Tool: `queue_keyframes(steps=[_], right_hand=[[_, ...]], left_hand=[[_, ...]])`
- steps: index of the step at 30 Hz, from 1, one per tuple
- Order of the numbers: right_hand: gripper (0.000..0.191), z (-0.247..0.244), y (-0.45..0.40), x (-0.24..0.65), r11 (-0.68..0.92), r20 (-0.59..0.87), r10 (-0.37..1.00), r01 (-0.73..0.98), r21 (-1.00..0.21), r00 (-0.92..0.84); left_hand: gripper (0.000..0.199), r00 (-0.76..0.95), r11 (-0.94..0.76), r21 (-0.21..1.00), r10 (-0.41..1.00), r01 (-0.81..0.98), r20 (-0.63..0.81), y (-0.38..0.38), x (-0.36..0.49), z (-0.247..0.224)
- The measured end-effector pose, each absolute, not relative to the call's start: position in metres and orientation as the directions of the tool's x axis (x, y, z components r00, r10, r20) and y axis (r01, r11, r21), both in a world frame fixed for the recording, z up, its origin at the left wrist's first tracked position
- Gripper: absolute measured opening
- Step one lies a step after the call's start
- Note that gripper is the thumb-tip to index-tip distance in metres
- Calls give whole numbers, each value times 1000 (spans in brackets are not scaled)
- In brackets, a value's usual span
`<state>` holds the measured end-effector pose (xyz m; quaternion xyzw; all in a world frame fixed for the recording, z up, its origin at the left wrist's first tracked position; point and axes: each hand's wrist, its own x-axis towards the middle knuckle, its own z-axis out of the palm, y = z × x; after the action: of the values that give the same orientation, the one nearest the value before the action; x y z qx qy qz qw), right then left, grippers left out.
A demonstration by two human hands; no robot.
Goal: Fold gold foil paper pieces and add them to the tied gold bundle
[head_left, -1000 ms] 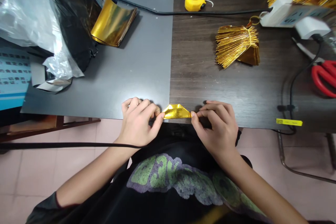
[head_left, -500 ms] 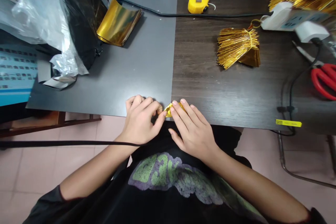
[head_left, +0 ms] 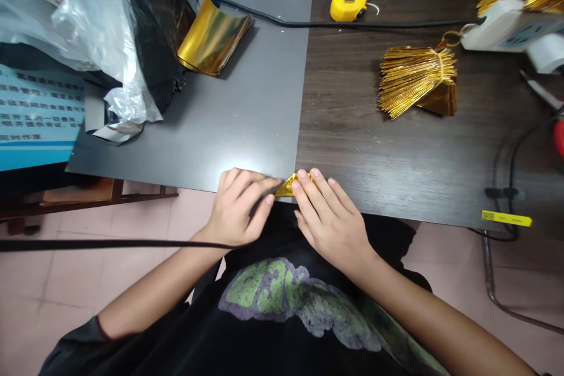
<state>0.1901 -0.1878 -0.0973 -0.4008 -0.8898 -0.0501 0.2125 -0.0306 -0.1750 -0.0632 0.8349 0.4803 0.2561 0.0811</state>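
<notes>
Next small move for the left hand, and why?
Probably press down the pointed left end of the folded gold foil with the left hand. That end lies uncovered, with the left thumb and forefinger spread apart right at it, while the right hand has its fingers laid flat over the foil's right part, which should keep it steady.

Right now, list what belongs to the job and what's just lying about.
Job: gold foil piece, right hand over it, left hand at its tip; likely gold sheets, banded gold bundle.
Lying about, apparently: tape measure, power strip, plastic bag.
</notes>
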Motion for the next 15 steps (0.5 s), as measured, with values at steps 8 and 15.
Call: queue_keyframes(steps=[8, 15], right_hand=[[43, -92, -191, 193, 644, 371, 737, 755, -128, -566], [42, -100, -192, 195, 613, 502, 717, 781, -121, -485]], left_hand=[[35, 545, -619, 27, 711, 785, 444, -182, -33, -80], [30, 473, -603, 107, 712, 791, 519, -183, -14, -82]])
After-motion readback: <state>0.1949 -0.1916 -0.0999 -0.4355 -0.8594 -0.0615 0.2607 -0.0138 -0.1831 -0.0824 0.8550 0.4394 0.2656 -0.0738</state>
